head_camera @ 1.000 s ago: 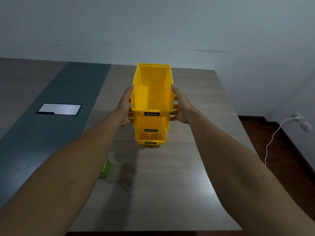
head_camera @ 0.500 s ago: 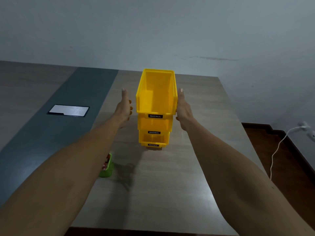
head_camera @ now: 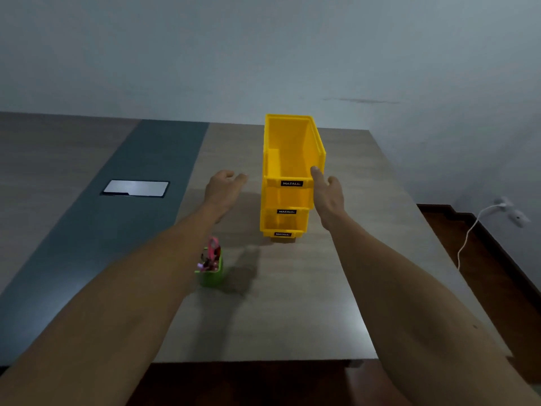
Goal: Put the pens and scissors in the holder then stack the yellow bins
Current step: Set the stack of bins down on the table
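I see three yellow bins (head_camera: 288, 183) stacked on the table (head_camera: 292, 303); my left hand (head_camera: 224, 190) hangs open and empty, my right hand (head_camera: 329, 191) open beside the stack, green holder (head_camera: 211, 272) nearby

Wood-grain table (head_camera: 292, 312) with a dark grey strip (head_camera: 96, 218) down its left part. At frame centre, three stacked yellow bins (head_camera: 288, 159) stand on it. Below and left, a green holder (head_camera: 211, 273). A flat silver plate (head_camera: 136, 188) lies in the strip.
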Demonstrator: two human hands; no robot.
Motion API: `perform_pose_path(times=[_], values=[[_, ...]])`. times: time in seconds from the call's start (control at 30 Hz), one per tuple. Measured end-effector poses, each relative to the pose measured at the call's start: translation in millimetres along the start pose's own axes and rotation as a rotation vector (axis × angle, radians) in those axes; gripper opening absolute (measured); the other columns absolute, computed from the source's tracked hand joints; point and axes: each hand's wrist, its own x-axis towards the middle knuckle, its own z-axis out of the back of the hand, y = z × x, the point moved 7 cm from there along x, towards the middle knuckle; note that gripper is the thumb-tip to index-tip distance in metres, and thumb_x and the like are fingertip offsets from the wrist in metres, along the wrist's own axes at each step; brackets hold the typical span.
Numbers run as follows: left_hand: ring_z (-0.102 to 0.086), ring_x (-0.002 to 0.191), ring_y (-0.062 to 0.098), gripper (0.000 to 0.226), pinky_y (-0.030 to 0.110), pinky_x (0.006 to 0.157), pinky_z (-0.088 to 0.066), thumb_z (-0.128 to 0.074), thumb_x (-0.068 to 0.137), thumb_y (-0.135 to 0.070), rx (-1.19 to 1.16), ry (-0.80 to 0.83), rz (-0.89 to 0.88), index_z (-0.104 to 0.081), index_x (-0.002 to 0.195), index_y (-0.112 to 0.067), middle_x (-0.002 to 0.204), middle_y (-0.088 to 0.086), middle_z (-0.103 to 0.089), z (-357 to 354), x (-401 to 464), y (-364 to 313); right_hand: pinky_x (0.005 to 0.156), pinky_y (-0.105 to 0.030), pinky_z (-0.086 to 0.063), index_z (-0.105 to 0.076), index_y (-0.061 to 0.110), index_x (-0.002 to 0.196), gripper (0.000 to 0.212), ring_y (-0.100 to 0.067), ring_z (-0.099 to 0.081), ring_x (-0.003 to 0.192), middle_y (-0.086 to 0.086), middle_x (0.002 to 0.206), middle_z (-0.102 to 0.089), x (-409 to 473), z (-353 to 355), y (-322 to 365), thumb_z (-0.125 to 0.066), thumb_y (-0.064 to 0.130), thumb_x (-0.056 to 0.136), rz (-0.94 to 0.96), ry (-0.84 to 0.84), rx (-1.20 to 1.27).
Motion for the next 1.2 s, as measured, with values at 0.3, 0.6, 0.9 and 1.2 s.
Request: perform_pose_path(times=[0.3,0.6,0.9,1.2], values=[[-0.055,0.127,0.028,0.047,0.030,0.096,-0.042,-0.055,0.091,-0.008,0.031,-0.067,0.017,-0.054,0.138,-0.005,0.141,0.014,-0.057,77.1,-37.6,90.2,0.078,-0.046,-0.055,-0.055,0.018,0.117,0.028,-0.031,-0.056,0.096,-0.010,0.108,-0.059,-72.3,-98.7,-71.0,-0.063,0.015,0.090,-0.040,0.069,-0.102],[-0.054,0.127,0.035,0.080,0.034,0.084,-0.051,-0.066,0.086,0.002,0.025,0.202,0.255,-0.030,0.155,-0.014,0.152,0.014,-0.041,56.6,-63.9,224.1,0.080,-0.040,-0.052,-0.023,0.018,0.162,0.085,-0.036,-0.053,0.129,-0.018,0.162,-0.034,-93.6,-196.7,-168.1,-0.065,-0.004,0.091,-0.181,0.405,-0.227],[-0.066,0.103,0.022,0.049,0.019,0.078,-0.057,-0.062,0.087,0.016,-0.286,0.302,0.167,-0.063,0.128,-0.011,0.112,0.009,-0.072,13.0,-47.3,236.2,0.064,-0.004,-0.045,-0.065,0.006,0.132,0.045,-0.015,-0.062,0.096,-0.008,0.122,-0.070,-86.7,-227.9,-178.4,-0.055,-0.014,0.094,-0.004,0.407,-0.152],[-0.066,0.091,0.011,0.047,0.009,0.068,-0.051,-0.055,0.093,0.016,-0.263,0.348,0.160,-0.054,0.135,-0.007,0.117,0.010,-0.062,-38.2,27.0,204.8,0.080,-0.033,-0.049,-0.056,0.009,0.126,0.033,-0.022,-0.061,0.103,-0.009,0.119,-0.068,-2.9,-217.5,-179.0,-0.055,-0.002,0.095,-0.063,0.286,-0.135]])
